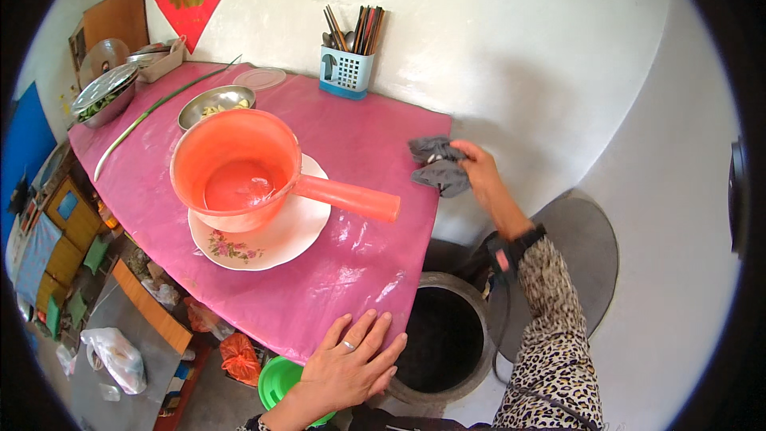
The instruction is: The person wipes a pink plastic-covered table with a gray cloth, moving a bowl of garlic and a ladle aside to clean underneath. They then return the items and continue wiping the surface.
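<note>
My right hand (477, 169) grips a crumpled grey cloth (441, 176) at the right edge of the pink-covered table (359, 257). Spread flat on the table's near corner is my left hand (353, 359), a ring on one finger, holding nothing. An orange plastic dipper (239, 173) rests on a white scalloped plate with a flower pattern (287, 245), its handle pointing right. Behind it stands a metal bowl (194, 109) with pale pieces that look like peeled garlic. A long green onion (149, 111) lies to the left.
Against the wall stands a blue-and-white utensil holder (347, 72) with chopsticks and spoons. A clear lid (260, 78) lies near it. At the far left is a covered bowl (106, 96). Below the table are an open dark-mouthed vat (440, 335), a round grey lid (574, 263) and a green basin (278, 380).
</note>
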Demonstrator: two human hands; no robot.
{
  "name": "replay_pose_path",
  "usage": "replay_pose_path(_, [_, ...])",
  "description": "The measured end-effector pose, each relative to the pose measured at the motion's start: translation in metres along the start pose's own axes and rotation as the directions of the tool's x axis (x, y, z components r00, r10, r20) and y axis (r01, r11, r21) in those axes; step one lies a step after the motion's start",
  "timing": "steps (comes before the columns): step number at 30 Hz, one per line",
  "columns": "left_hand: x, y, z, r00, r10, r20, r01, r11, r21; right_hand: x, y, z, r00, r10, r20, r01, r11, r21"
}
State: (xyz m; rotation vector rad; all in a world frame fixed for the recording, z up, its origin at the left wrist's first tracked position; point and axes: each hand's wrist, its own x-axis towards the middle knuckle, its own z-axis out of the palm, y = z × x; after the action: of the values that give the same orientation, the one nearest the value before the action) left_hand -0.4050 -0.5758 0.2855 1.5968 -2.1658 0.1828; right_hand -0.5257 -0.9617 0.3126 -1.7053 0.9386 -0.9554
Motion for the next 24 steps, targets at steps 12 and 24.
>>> replay_pose_path(12, [-0.001, 0.001, 0.001, 0.999, 0.032, 0.014, -0.032, 0.998, 0.045, -0.200, -0.032, 0.067, 0.784, -0.545, 0.298, 0.618, 0.730, -0.291])
replay_pose_path(24, [0.006, 0.009, -0.006, 0.998, -0.024, 0.063, 0.019, 0.995, 0.093, -0.020, 0.041, 0.037, 0.829, -0.528, 0.184, 0.558, 0.764, -0.324])
